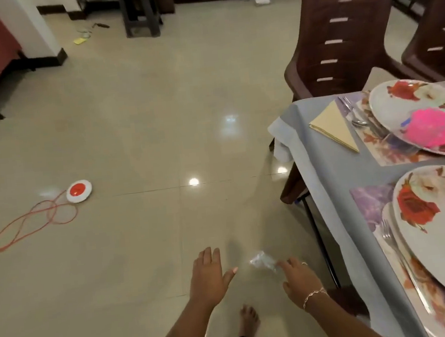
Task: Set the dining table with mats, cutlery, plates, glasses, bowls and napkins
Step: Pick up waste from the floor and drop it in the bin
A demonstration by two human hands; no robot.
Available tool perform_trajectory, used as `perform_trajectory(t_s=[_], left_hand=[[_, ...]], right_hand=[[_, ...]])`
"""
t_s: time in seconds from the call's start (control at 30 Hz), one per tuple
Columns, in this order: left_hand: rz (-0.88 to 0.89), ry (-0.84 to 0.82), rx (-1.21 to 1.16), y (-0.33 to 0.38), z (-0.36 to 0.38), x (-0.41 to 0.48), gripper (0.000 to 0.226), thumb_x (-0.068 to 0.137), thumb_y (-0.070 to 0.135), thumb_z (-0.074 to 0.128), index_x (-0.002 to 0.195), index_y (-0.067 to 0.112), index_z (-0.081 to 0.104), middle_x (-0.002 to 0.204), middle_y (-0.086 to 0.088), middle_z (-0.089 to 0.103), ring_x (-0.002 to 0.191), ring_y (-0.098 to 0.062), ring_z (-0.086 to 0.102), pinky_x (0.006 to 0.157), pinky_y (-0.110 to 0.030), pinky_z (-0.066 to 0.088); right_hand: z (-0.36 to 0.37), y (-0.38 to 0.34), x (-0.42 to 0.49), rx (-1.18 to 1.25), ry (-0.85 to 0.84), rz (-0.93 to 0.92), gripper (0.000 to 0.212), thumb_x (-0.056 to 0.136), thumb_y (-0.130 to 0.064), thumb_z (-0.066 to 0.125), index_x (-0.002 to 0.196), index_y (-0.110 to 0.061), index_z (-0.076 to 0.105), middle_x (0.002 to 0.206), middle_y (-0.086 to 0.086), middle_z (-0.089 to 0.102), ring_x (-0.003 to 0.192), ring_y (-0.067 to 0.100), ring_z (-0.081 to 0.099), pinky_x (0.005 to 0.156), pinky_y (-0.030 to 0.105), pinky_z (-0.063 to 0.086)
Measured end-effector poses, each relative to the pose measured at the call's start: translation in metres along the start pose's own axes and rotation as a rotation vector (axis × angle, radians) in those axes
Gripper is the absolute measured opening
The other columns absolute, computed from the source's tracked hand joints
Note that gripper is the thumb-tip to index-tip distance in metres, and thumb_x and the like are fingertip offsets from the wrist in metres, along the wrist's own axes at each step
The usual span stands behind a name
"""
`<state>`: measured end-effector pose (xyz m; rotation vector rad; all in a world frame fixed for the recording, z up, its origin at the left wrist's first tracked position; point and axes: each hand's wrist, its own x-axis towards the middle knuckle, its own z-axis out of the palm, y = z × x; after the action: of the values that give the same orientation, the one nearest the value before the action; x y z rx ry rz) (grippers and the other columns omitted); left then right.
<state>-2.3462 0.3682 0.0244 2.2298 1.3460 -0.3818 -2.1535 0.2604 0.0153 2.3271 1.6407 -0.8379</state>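
L hand (210, 275) open, fingers straight & spread, palm down, holding nothing; R hand (300, 280) just beside it, bracelet (313, 295) on wrist, fingertips pinching a small clear thing (263, 261) that sits btwn the two hands, too blurred to name; both hang over a glossy beige tile floor (144, 127) w/ lamp glints on it; 1 bare foot (248, 320) below the hands; right of R hand, the table (322, 175) under a grey-blue cloth; on it, nearest R hand, near mat (368, 197), floral, w/ near plate (440, 242) on top, red flower print, & 1 fork (388, 234) at the plate's left rim; beyond that, far mat (388, 152) w/ far plate (400, 107), same print, pink bowl (433, 127) sitting on it, cutlery (358, 121) along its left rim, a spoon plain, the rest blurred; 1 yellow napkin (334, 127), folded to a triangle, on the cloth just left of far mat; count: 2 mats, 2 plates, 1 napkin, 1 whole bowl; past the table, 2 brown chairs, one (339, 40) at the corner, the other (437, 39) right of it; well left of L hand, 1 red-&-white disc (79, 191) on the floor w/ orange cord (31, 222) looping off; far ahead of the hands, 1 dark stool (141, 13) by the white wall.
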Motion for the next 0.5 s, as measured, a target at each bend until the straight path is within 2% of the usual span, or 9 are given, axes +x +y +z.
perform_trajectory(t_s=[0.13, 0.2, 0.27, 0.3, 0.33, 0.5], left_hand=[[0.002, -0.075, -0.072, 0.001, 0.013, 0.068, 0.073, 0.094, 0.057, 0.034, 0.149, 0.013, 0.014, 0.158, -0.010, 0.008, 0.145, -0.023, 0.007, 0.117, -0.031, 0.008], [-0.007, -0.115, -0.108, -0.002, 0.037, 0.107, 0.074, 0.093, 0.057, 0.036, 0.149, 0.014, 0.015, 0.158, -0.008, 0.009, 0.145, -0.021, 0.008, 0.117, -0.030, 0.009], [0.018, -0.173, -0.101, -0.008, 0.072, 0.156, 0.078, 0.090, 0.063, 0.032, 0.149, 0.014, 0.015, 0.157, -0.008, 0.010, 0.145, -0.020, 0.009, 0.117, -0.029, 0.010], [0.034, -0.211, -0.092, -0.012, 0.091, 0.180, 0.082, 0.088, 0.066, 0.027, 0.149, 0.014, 0.014, 0.157, -0.008, 0.010, 0.145, -0.021, 0.009, 0.117, -0.029, 0.009], [0.043, -0.240, -0.086, -0.017, 0.112, 0.204, 0.084, 0.086, 0.068, 0.025, 0.149, 0.013, 0.013, 0.157, -0.009, 0.010, 0.145, -0.021, 0.008, 0.116, -0.029, 0.008], [0.113, -0.334, -0.015, -0.051, 0.224, 0.311, 0.083, 0.088, 0.067, 0.027, 0.148, 0.010, 0.014, 0.157, -0.012, 0.010, 0.144, -0.024, 0.010, 0.118, -0.033, 0.009]], right_hand=[[0.012, 0.015, 0.065, -0.005, -0.059, 0.056, 0.047, 0.088, -0.019, 0.047, 0.134, -0.020, 0.037, 0.131, 0.002, 0.043, 0.118, 0.023, 0.046, 0.101, 0.028, 0.036], [0.034, 0.022, 0.108, 0.006, -0.043, 0.086, 0.050, 0.078, -0.022, 0.061, 0.125, -0.017, 0.047, 0.121, 0.005, 0.049, 0.110, 0.024, 0.052, 0.095, 0.028, 0.042], [0.073, 0.035, 0.163, 0.033, -0.035, 0.086, 0.068, 0.039, -0.031, 0.085, 0.099, -0.018, 0.056, 0.091, 0.003, 0.061, 0.077, 0.020, 0.064, 0.068, 0.025, 0.053], [0.100, 0.043, 0.188, 0.012, -0.035, 0.083, 0.078, 0.022, -0.032, 0.086, 0.091, -0.020, 0.052, 0.078, 0.001, 0.061, 0.063, 0.017, 0.063, 0.056, 0.024, 0.053], [0.127, 0.053, 0.216, 0.042, -0.061, 0.095, 0.082, 0.015, -0.031, 0.086, 0.088, -0.022, 0.050, 0.073, 0.000, 0.061, 0.057, 0.016, 0.061, 0.050, 0.024, 0.052], [0.245, 0.092, 0.332, -0.045, -0.116, 0.048, 0.079, 0.015, -0.018, 0.088, 0.090, -0.017, 0.064, 0.073, 0.006, 0.063, 0.055, 0.023, 0.062, 0.045, 0.029, 0.053]])
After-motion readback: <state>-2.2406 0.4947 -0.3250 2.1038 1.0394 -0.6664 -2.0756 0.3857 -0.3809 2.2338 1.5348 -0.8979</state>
